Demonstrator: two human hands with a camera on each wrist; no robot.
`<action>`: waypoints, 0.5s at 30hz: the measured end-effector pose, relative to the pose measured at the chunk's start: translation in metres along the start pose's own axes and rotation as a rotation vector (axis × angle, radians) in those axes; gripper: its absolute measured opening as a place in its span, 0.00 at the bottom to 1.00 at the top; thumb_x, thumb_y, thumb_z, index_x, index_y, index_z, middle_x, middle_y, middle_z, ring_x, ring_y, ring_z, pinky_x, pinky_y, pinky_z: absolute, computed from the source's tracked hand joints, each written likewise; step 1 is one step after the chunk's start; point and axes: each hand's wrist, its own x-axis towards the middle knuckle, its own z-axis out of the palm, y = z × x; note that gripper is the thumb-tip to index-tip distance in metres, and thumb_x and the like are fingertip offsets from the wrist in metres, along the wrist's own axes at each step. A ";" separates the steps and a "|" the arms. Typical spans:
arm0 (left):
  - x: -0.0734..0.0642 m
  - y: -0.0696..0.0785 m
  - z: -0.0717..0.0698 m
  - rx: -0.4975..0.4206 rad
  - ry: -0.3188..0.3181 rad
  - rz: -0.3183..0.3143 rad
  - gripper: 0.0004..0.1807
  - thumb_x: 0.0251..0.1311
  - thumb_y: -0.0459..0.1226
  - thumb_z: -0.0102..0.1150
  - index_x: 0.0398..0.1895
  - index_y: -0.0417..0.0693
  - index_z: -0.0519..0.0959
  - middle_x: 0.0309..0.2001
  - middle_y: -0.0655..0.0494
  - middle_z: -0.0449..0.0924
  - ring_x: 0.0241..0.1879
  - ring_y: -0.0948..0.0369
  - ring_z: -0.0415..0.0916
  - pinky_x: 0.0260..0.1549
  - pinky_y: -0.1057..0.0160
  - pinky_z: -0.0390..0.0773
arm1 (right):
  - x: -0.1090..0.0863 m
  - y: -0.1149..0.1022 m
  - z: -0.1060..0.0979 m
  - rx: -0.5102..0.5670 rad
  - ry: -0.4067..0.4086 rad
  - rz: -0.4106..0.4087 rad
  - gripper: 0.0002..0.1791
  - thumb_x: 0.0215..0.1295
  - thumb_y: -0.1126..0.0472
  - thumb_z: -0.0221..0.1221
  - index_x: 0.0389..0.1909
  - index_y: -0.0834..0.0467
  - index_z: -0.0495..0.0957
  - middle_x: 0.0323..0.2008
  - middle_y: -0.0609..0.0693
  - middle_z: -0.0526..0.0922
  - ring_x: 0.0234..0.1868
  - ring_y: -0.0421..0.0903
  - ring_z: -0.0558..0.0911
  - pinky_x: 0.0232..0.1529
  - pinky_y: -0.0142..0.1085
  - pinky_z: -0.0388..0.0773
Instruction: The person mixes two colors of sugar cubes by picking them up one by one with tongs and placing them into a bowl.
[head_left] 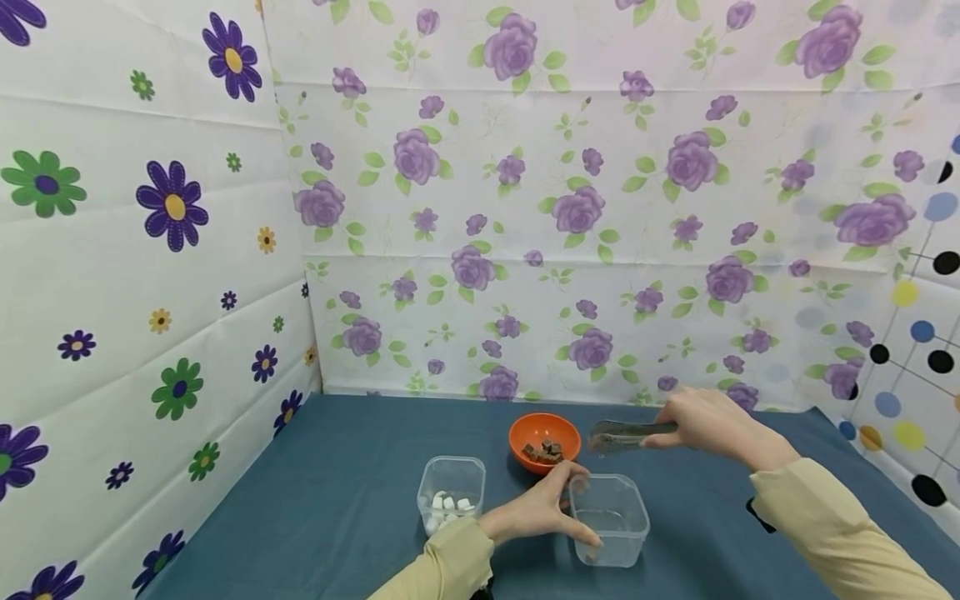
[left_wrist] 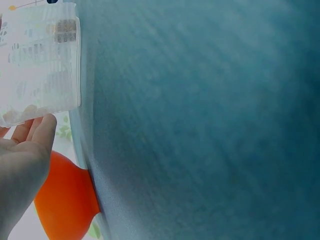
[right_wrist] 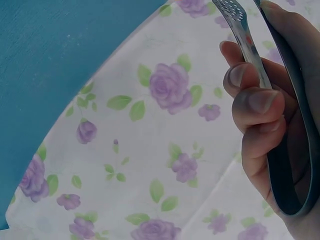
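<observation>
My left hand (head_left: 542, 507) holds the left side of a clear plastic container (head_left: 626, 546), thumb at the near side and fingers at the far side. In the left wrist view, the fingertips (left_wrist: 48, 125) touch the container's wall, and a small brownish patch shows through it; I cannot tell what that is. My right hand (head_left: 712, 425) grips metal tongs (head_left: 626, 433) in the air, to the right of an orange bowl (head_left: 519, 457) with brown chunks (head_left: 546, 452) in it. The right wrist view shows the fingers curled round the tongs (right_wrist: 251, 47), which have a perforated tip.
A second clear container (head_left: 431, 479) with several white cubes (head_left: 450, 504) stands left of my left hand. All rest on a blue-grey cloth (head_left: 337, 500). Flower-patterned sheets (head_left: 450, 208) stand behind and at the left; a dotted sheet (head_left: 907, 375) hangs at the right.
</observation>
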 end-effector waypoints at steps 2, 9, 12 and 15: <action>0.000 0.000 0.000 -0.002 -0.006 0.006 0.35 0.53 0.40 0.63 0.61 0.48 0.56 0.61 0.55 0.54 0.59 0.62 0.57 0.48 0.66 0.66 | -0.005 -0.002 -0.003 0.010 -0.008 -0.008 0.15 0.52 0.42 0.61 0.17 0.46 0.79 0.08 0.35 0.62 0.07 0.32 0.59 0.12 0.29 0.55; 0.000 -0.002 0.000 -0.006 -0.003 0.014 0.35 0.53 0.38 0.63 0.61 0.47 0.56 0.61 0.53 0.54 0.59 0.62 0.57 0.48 0.66 0.66 | -0.015 -0.011 -0.009 0.027 -0.020 -0.066 0.19 0.54 0.43 0.60 0.10 0.44 0.69 0.08 0.35 0.53 0.09 0.32 0.51 0.13 0.28 0.48; 0.001 -0.002 0.000 0.001 0.001 0.012 0.34 0.53 0.38 0.63 0.61 0.49 0.57 0.61 0.54 0.54 0.58 0.63 0.58 0.48 0.66 0.66 | -0.017 -0.015 -0.009 0.017 -0.014 -0.089 0.17 0.54 0.43 0.61 0.12 0.43 0.72 0.09 0.34 0.55 0.09 0.31 0.53 0.13 0.28 0.50; 0.001 -0.002 0.000 0.006 0.003 0.008 0.33 0.53 0.38 0.64 0.60 0.53 0.57 0.60 0.57 0.55 0.58 0.64 0.58 0.48 0.66 0.66 | -0.017 -0.018 -0.010 0.012 -0.008 -0.101 0.14 0.53 0.43 0.61 0.14 0.43 0.75 0.09 0.33 0.59 0.09 0.31 0.57 0.12 0.28 0.53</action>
